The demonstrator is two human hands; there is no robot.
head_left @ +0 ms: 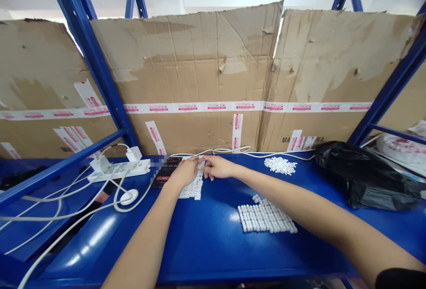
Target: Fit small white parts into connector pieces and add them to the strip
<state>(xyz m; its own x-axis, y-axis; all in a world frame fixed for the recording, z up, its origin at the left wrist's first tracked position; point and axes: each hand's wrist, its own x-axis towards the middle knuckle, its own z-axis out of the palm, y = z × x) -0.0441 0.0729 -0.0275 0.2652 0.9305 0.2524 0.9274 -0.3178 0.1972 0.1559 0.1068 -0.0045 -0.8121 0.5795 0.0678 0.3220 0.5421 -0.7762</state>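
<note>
My left hand [188, 172] lies over the upper part of a block of small white plastic pieces [192, 191], fingers stretched forward. My right hand [219, 167] is at the block's right edge. Its index finger points left and meets the left fingertips, while the other fingers bend down, apart from it. No piece shows in either hand; what lies under the left palm is hidden. Nearer, below my right forearm, a second set of the white pieces [262, 218] lies in tight rows, partly covered by the arm. A loose heap of small white parts [280, 165] sits farther back right.
A dark-screened device [166, 173] lies left of the block. A white power strip [121, 170] with plugs and trailing cables takes up the left side. A black plastic bag [362, 173] rests at the right. Taped cardboard [199, 76] walls the back between blue posts.
</note>
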